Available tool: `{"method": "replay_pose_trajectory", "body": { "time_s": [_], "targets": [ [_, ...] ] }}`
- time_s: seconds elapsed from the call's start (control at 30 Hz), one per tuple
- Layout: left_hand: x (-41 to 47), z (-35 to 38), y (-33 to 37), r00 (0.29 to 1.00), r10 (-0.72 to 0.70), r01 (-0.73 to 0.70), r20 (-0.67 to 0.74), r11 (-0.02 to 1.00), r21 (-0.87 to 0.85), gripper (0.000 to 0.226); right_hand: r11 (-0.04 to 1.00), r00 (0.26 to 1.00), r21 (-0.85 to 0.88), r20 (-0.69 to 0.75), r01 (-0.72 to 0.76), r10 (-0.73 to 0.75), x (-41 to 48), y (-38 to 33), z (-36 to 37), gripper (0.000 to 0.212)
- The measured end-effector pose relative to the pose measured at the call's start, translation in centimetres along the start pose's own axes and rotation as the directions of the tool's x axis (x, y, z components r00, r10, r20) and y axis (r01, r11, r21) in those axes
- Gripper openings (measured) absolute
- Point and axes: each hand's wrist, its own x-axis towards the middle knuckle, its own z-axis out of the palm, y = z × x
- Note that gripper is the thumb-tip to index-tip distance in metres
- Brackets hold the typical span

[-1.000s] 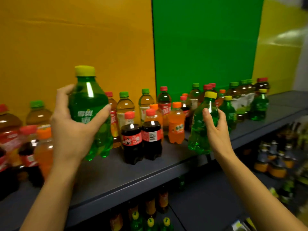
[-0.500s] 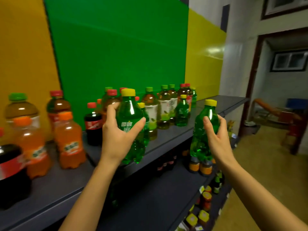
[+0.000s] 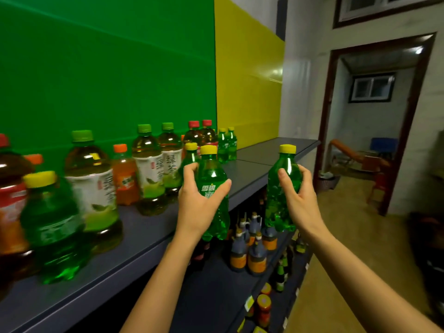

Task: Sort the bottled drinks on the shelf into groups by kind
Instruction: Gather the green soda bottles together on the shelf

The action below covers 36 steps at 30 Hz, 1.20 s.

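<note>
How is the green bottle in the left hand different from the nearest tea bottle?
The green soda bottle has a yellow cap; the tea bottle, a green one. The soda bottle is all green; the tea bottle shows amber drink and a white label. The left hand holds the soda bottle; the tea bottle stands on the shelf. Both upright.

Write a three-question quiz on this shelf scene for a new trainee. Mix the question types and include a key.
1. True or false: the left-hand bottle and the right-hand bottle are both green with yellow caps.
2. Multiple choice: the bare stretch of the top shelf lies at its A) right end, B) left end, C) middle.
3. Fill in: the white-labelled tea bottles have ___ caps.
Key: 1 true; 2 A; 3 green.
</note>
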Motion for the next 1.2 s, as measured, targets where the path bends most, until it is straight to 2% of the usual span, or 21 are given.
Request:
{"method": "replay_pose_trajectory", "body": {
  "time_s": [0.2, 0.4, 0.67, 0.8, 0.9, 1.0, 1.2],
  "targets": [
    [6.3, 8.0, -4.4, 1.000, -0.001, 0.001, -0.004, 1.000, 0.019, 0.056, 1.000, 1.000, 0.017, 0.019, 0.022, -0.022, 9.0, 5.7, -0.4, 0.068],
    [12.5, 14.2, -8.3, 0.999, -0.006, 0.008, -0.032, 0.997, 0.078, 0.056, 0.998, 0.998, 0.057, 0.051, 0.023, -0.026, 18.2, 10.5, -0.1, 0.051],
    [18.1, 20.8, -12.1, 0.992, -0.041, 0.064, -0.117, 0.977, 0.201, 0.065, 0.994, 0.981, 0.100, 0.182, 0.049, -0.067, 28.3, 16.8, 0.6, 0.061],
    [20.6, 23.6, -13.6, 0.978, -0.043, 0.096, -0.203, 0.961, 0.259, 0.064, 0.991, 0.950, 0.121, 0.302, 0.047, -0.082, 33.5, 19.8, 1.4, 0.053],
    [22.5, 25.5, -14.3, 0.956, -0.040, 0.129, -0.290, 0.946, 0.297, 0.061, 0.990, 0.910, 0.131, 0.402, 0.049, -0.098, 37.0, 21.7, 2.4, 0.071],
    [24.3, 27.0, -15.4, 0.936, -0.023, 0.155, -0.350, 0.923, 0.353, 0.062, 0.985, 0.869, 0.160, 0.477, 0.059, -0.130, 39.6, 23.3, 3.4, 0.066],
    [27.0, 29.3, -18.2, 0.934, -0.058, 0.209, -0.354, 0.889, 0.407, 0.068, 0.971, 0.790, 0.240, 0.598, -0.012, -0.138, 42.8, 26.6, 6.7, 0.064]
  ]
}}
